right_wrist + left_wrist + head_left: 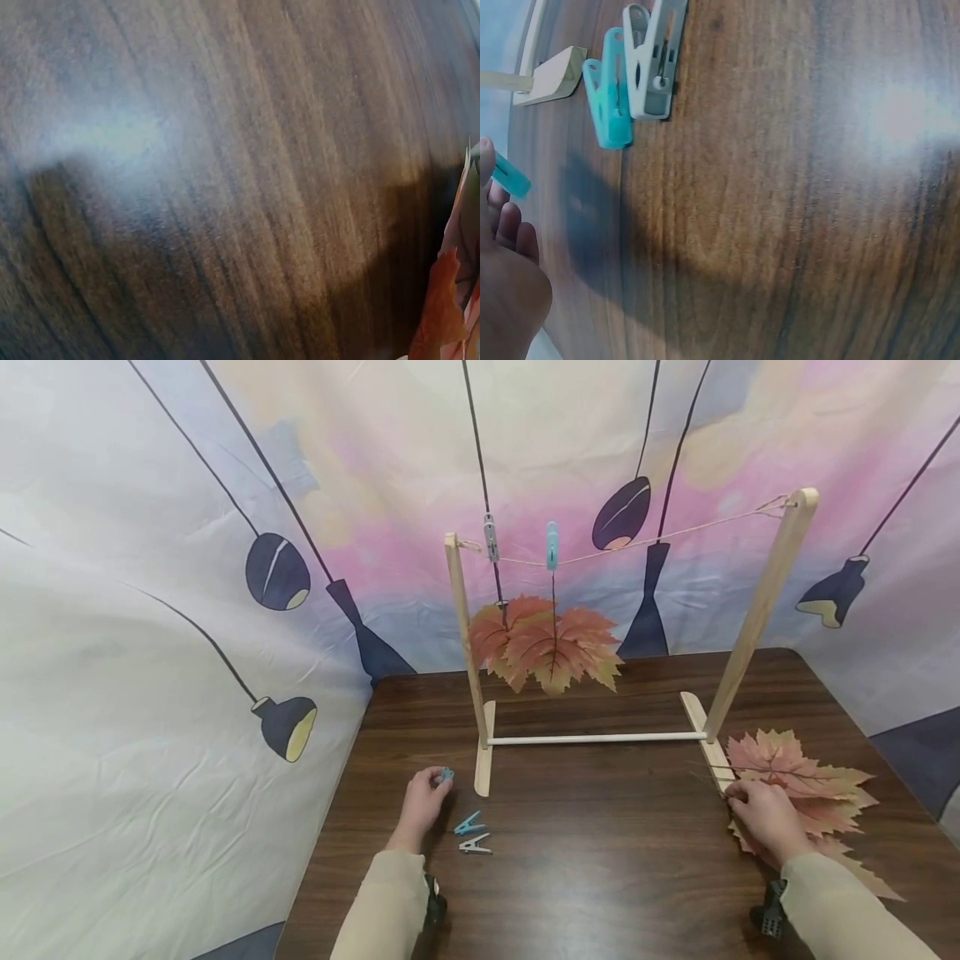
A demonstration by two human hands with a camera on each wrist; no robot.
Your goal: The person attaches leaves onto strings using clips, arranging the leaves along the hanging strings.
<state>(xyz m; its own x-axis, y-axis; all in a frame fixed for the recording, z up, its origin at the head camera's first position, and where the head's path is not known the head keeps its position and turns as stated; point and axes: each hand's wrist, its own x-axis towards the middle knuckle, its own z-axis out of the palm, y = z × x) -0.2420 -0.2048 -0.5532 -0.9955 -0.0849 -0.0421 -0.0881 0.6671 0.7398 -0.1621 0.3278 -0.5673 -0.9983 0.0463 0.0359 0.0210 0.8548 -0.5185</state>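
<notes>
No text, label, brand, number or sign can be read on the near left clips (616, 133), the right-hand leaves (832, 793), the stand (757, 618), the table (585, 843) or the far cloth (150, 777).

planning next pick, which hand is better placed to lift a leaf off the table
Probably the right hand: it is at the leaves on the table, while the left hand is far from them, holding a clip.

Two clothespins (465, 827) lie before the rack (600, 738) (some leaves (821, 789) right of it).
</notes>
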